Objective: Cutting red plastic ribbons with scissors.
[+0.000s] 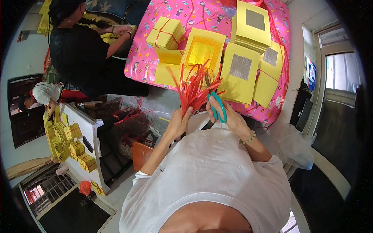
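A thick bunch of red plastic ribbon strips [191,90] fans upward out of my left hand [180,122], whose fingers are wrapped round its lower end. In my right hand [230,116] are scissors with teal handles [222,110]; their dark blades reach up into the strips on the bunch's right side. Whether the blades are apart is hidden by the ribbon. Just beyond the bunch, a yellow paper sheet with a shiny gold panel [206,43] lies on the table. To its right is a yellow sheet with a silver square [237,83].
The pink patterned table [138,64] carries a red-tied yellow paper bundle [165,33] and a tall yellow stack [252,21]. A person in black [79,50] sits at the left. Another person [46,93] leans over a white table [91,145] with yellow bundles. A plastic bag [297,149] hangs right.
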`<act>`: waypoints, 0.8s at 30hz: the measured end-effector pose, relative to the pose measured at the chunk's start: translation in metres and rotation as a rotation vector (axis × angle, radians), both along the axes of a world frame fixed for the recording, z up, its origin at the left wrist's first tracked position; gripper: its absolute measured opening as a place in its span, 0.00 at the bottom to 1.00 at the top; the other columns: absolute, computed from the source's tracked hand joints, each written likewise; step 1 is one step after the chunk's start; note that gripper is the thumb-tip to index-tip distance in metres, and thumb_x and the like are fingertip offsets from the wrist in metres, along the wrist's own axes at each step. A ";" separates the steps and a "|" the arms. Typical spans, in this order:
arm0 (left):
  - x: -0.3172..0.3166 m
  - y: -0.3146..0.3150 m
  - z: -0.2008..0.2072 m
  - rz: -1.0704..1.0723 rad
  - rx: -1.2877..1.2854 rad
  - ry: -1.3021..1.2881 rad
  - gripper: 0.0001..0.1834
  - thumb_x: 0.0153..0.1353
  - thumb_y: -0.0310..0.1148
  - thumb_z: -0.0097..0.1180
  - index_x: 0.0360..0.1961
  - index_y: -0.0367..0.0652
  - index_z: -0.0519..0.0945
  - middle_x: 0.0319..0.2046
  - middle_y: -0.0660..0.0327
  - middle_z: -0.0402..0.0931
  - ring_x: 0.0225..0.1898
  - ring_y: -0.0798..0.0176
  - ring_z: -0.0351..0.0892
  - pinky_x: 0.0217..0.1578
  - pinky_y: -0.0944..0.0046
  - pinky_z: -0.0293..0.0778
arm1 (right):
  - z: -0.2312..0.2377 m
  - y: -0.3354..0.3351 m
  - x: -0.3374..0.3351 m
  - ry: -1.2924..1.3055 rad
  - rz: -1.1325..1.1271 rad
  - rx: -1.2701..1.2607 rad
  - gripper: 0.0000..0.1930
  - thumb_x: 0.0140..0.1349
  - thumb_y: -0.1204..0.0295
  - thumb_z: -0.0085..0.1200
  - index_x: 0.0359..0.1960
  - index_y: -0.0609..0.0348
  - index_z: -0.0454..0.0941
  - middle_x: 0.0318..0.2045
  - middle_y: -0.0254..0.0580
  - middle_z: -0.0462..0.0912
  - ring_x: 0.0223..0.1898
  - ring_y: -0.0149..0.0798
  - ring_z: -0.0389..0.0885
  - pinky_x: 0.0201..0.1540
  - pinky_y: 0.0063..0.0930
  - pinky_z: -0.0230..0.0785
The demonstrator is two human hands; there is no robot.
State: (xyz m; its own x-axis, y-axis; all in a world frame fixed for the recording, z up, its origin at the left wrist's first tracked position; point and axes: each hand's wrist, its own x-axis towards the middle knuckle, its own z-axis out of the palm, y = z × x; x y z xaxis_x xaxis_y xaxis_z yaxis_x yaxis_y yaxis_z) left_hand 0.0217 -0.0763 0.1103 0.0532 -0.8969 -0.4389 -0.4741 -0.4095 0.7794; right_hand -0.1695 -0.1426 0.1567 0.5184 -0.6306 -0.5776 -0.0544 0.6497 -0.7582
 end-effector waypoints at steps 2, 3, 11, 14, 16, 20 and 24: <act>0.000 0.000 -0.001 -0.002 -0.004 -0.002 0.23 0.66 0.47 0.40 0.35 0.34 0.73 0.18 0.49 0.68 0.21 0.52 0.67 0.25 0.56 0.64 | 0.000 0.000 0.000 -0.011 -0.010 -0.010 0.27 0.61 0.43 0.43 0.27 0.59 0.69 0.18 0.29 0.67 0.16 0.24 0.66 0.20 0.16 0.58; 0.001 0.000 -0.002 -0.003 0.020 -0.008 0.23 0.66 0.47 0.40 0.34 0.34 0.73 0.18 0.49 0.68 0.21 0.52 0.66 0.25 0.56 0.64 | 0.001 0.000 -0.001 -0.021 -0.011 -0.015 0.27 0.61 0.43 0.43 0.27 0.59 0.69 0.18 0.29 0.67 0.16 0.24 0.66 0.20 0.16 0.58; 0.000 0.000 -0.001 -0.001 -0.008 0.000 0.24 0.66 0.48 0.40 0.33 0.34 0.73 0.17 0.50 0.68 0.21 0.52 0.67 0.25 0.56 0.64 | -0.001 0.002 0.000 -0.025 -0.040 -0.030 0.26 0.61 0.45 0.44 0.25 0.58 0.68 0.16 0.28 0.65 0.14 0.23 0.64 0.17 0.16 0.55; -0.001 0.001 -0.001 -0.001 -0.024 -0.008 0.24 0.66 0.49 0.40 0.33 0.34 0.73 0.17 0.50 0.68 0.21 0.53 0.67 0.25 0.56 0.64 | -0.006 0.002 0.000 -0.064 -0.053 -0.003 0.25 0.61 0.45 0.44 0.24 0.58 0.68 0.16 0.27 0.65 0.14 0.22 0.64 0.16 0.16 0.54; -0.002 0.001 -0.002 -0.002 -0.043 -0.010 0.24 0.66 0.49 0.40 0.33 0.34 0.73 0.17 0.51 0.68 0.21 0.53 0.67 0.25 0.56 0.64 | -0.008 0.001 -0.001 -0.083 -0.054 0.010 0.22 0.62 0.48 0.45 0.27 0.56 0.69 0.17 0.28 0.66 0.14 0.22 0.64 0.16 0.15 0.52; -0.002 0.002 -0.004 0.016 -0.072 -0.001 0.25 0.66 0.49 0.39 0.32 0.34 0.73 0.17 0.52 0.68 0.20 0.54 0.67 0.25 0.56 0.64 | -0.008 -0.001 -0.005 -0.131 -0.009 0.110 0.20 0.63 0.49 0.44 0.29 0.54 0.69 0.19 0.29 0.69 0.16 0.23 0.65 0.16 0.16 0.52; -0.002 0.000 -0.005 0.015 -0.027 -0.009 0.26 0.66 0.50 0.39 0.30 0.34 0.72 0.16 0.53 0.66 0.20 0.56 0.65 0.24 0.57 0.62 | -0.004 -0.001 -0.007 -0.187 0.011 0.144 0.22 0.63 0.46 0.40 0.30 0.54 0.70 0.20 0.30 0.71 0.17 0.25 0.68 0.20 0.18 0.56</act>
State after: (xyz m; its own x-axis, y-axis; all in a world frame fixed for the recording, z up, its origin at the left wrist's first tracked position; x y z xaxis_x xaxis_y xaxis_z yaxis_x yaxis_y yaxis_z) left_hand 0.0198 -0.0759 0.1057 0.0706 -0.9073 -0.4144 -0.4754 -0.3958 0.7857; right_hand -0.1761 -0.1435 0.1526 0.6310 -0.5425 -0.5546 0.0710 0.7522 -0.6551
